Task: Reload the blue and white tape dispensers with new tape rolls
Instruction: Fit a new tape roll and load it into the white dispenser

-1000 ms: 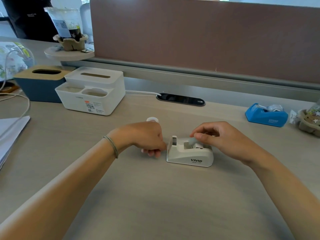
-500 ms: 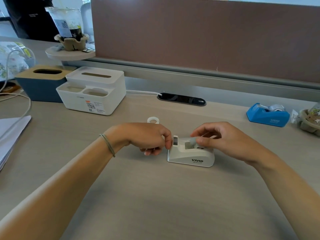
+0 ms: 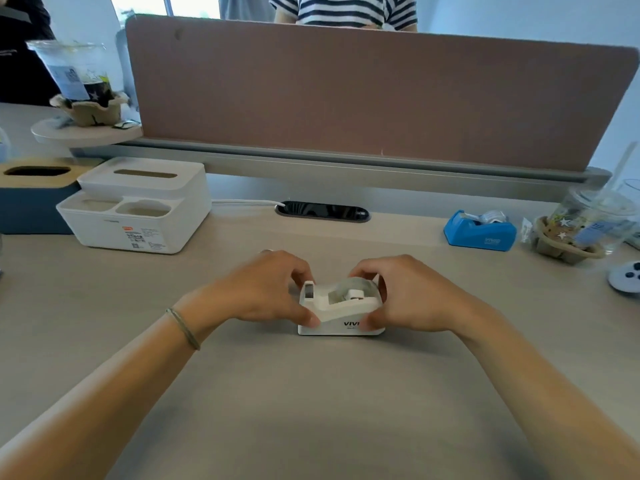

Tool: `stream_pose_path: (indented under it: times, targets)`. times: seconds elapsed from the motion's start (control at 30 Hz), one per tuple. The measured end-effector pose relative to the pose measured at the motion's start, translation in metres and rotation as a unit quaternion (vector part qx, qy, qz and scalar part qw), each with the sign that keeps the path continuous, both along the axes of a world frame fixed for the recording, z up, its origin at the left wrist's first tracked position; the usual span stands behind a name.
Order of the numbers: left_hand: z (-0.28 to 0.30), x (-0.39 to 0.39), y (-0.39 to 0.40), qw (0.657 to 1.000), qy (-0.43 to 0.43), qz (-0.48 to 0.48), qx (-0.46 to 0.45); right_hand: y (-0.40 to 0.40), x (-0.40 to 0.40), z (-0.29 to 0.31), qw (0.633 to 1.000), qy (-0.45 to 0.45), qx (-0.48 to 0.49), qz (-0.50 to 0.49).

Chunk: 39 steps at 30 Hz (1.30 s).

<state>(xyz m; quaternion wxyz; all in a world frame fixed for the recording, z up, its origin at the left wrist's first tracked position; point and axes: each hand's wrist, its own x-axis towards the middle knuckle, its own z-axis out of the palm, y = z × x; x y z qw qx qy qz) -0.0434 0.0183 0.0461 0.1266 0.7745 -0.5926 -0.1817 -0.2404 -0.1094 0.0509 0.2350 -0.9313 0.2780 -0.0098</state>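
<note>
The white tape dispenser [image 3: 337,318] stands on the desk in the middle, with a clear tape roll [image 3: 353,289] seated in its cradle. My left hand [image 3: 266,289] grips its cutter end, thumb on the front side and fingers behind. My right hand [image 3: 405,299] grips the roll end the same way, fingertips touching the roll's top. The blue tape dispenser [image 3: 479,232] sits apart at the back right with a roll in it. A small white ring [image 3: 266,251] peeks out just behind my left hand.
A white tissue box organiser [image 3: 138,206] and a blue box with a wooden lid [image 3: 31,199] stand at the back left. A plastic cup in a paper holder [image 3: 581,226] is at the far right. A brown partition [image 3: 363,95] and a cable port [image 3: 322,212] bound the back.
Both hands have closed around the two ends of the white dispenser; before, the left hand was beside it and the right was at the roll. The camera has tilted up and come closer.
</note>
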Motion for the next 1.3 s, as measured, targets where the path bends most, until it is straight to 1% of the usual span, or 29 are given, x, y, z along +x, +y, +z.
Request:
stream_pose_path:
  times: [0.13,0.27,0.33,0.53,0.67,0.77,1.07,1.2,1.27,1.3]
  targets:
    - [-0.008,0.002,-0.014,0.991,0.098,0.035,-0.089,-0.014,-0.008,0.005,0.998,-0.042,-0.017,-0.033]
    - [-0.011,-0.01,-0.054,0.958,0.214,0.086,-0.172,-0.044,-0.015,0.012,0.991,-0.077,-0.045,-0.096]
    - [-0.012,-0.018,-0.082,0.947,0.238,0.097,-0.192,-0.067,-0.018,0.015,0.987,-0.079,-0.066,-0.123]
    - [-0.024,-0.038,-0.164,0.943,0.209,0.101,-0.237,-0.128,-0.027,0.016,0.97,-0.09,-0.13,-0.182]
    - [-0.032,-0.046,-0.198,0.934,0.229,0.113,-0.25,-0.157,-0.031,0.004,0.96,-0.108,-0.143,-0.217]
    - [-0.039,-0.053,-0.218,0.933,0.225,0.128,-0.25,-0.173,-0.032,-0.004,0.954,-0.106,-0.155,-0.234]
    - [-0.054,-0.059,-0.234,0.942,0.201,0.123,-0.238,-0.187,-0.036,-0.017,0.95,-0.057,-0.193,-0.237]
    - [-0.048,-0.056,-0.233,0.958,0.159,0.114,-0.208,-0.184,-0.032,-0.016,0.949,-0.031,-0.204,-0.236]
    - [-0.044,-0.058,-0.23,0.961,0.163,0.113,-0.191,-0.175,-0.031,-0.018,0.947,-0.034,-0.203,-0.246]
    - [-0.041,-0.06,-0.227,0.957,0.174,0.123,-0.198,-0.17,-0.032,-0.017,0.944,-0.056,-0.205,-0.252]
